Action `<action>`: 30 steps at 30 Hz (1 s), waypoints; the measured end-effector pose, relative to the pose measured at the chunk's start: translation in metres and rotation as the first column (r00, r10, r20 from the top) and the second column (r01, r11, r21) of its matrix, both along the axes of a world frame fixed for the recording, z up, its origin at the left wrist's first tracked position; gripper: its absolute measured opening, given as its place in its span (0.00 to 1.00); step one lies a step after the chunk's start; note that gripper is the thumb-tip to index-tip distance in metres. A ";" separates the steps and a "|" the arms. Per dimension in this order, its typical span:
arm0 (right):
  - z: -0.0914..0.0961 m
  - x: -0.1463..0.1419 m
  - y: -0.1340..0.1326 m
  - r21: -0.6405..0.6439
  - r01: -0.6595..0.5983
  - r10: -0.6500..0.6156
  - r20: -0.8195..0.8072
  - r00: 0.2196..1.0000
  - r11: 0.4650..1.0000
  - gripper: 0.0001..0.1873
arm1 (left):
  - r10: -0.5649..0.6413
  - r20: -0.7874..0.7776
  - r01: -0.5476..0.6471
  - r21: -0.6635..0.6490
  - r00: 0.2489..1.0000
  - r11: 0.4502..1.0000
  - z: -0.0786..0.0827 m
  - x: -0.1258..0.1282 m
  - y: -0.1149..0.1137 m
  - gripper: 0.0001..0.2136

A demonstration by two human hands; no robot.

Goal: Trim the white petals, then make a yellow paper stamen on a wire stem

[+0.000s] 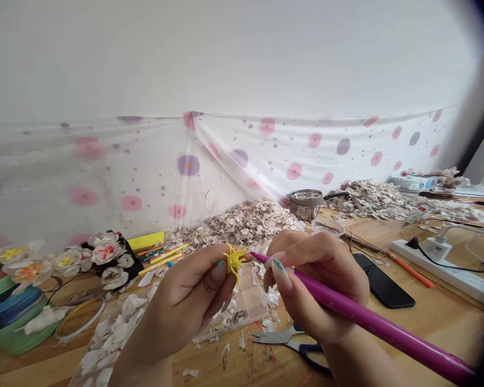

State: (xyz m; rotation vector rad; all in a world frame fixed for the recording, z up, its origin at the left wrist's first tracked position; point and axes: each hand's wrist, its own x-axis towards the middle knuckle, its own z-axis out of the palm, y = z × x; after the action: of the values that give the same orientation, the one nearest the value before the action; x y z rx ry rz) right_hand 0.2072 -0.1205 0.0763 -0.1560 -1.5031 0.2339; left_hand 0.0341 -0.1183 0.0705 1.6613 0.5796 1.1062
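My left hand pinches a small yellow fringed flower centre between thumb and fingers, held up above the table. My right hand grips a long magenta pen whose tip points left and touches the yellow piece. Both hands hover over a clear plastic box and scattered white petals. Scissors lie on the wood under my right hand.
Finished paper flowers and coloured tape rolls sit at left. Heaps of shell-like scraps, a metal pot, a black phone, an orange pencil and a white power strip lie on the wooden table. A spotted sheet hangs behind.
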 end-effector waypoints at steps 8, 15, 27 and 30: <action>-0.003 -0.001 0.002 0.025 0.031 -0.031 0.013 0.999 0.999 0.10 | -0.021 0.029 0.021 -0.012 0.999 1.000 0.000 0.002 0.000 0.12; -0.002 -0.003 0.001 0.046 0.059 -0.060 0.029 0.998 0.997 0.13 | 0.034 0.016 -0.033 -0.023 0.999 0.999 0.000 0.000 -0.004 0.16; 0.003 0.002 0.002 0.211 0.079 -0.085 0.015 0.996 0.974 0.12 | 0.046 0.014 -0.046 0.011 0.999 0.999 -0.007 -0.004 0.002 0.15; 0.004 0.003 0.001 0.215 0.078 -0.102 0.102 0.990 0.973 0.11 | 0.044 0.016 -0.044 -0.003 0.999 0.999 -0.005 -0.003 0.001 0.16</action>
State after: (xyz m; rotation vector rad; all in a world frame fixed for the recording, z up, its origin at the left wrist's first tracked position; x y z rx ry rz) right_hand 0.2098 -0.1196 0.0802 -0.0679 -1.6176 -0.0088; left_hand 0.0313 -0.1175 0.0651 1.6427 0.6095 1.1484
